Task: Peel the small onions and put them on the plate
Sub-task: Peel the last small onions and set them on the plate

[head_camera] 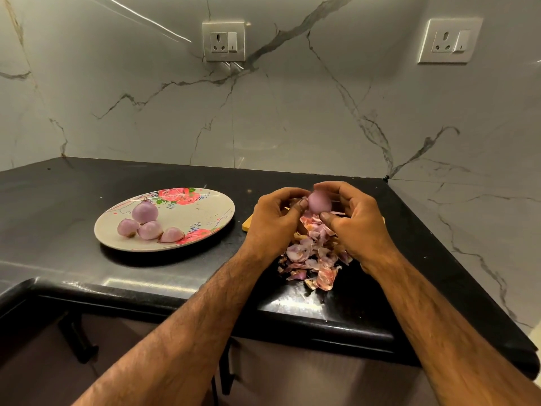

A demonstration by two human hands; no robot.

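The left hand (272, 221) and the right hand (354, 221) are coming together over the desk (73, 200), both curling their fingers round one small onion (319, 204) and holding it up between them, clear of the desk. The left hand is pinching the onion's nine o'clock side with thumb and fingertips. The right hand is hooking its forefinger over the top at twelve o'clock while its thumb is pressing in at about five o'clock. The onion is showing smooth, pale purple skin toward the camera.

Directly beneath the hands, running toward six o'clock, a heap of onion peels (313, 254) is lying on the desk, pink, purple and papery. A yellowish board (248, 224) is peeking out at nine o'clock of the left hand, and most of it is hidden.

At nine o'clock from the hands, well apart from them, a flowered plate (205, 213) is sitting flat on the black desk. Four peeled onions (145, 211) are resting on its eight o'clock part, clustered close together, the largest at the back.

At twelve o'clock, beyond the desk, a veined marble wall (292, 112) is rising, carrying one socket (224, 41) above the hands and a second socket (450, 41) at one o'clock. Both bare forearms are reaching in from six o'clock
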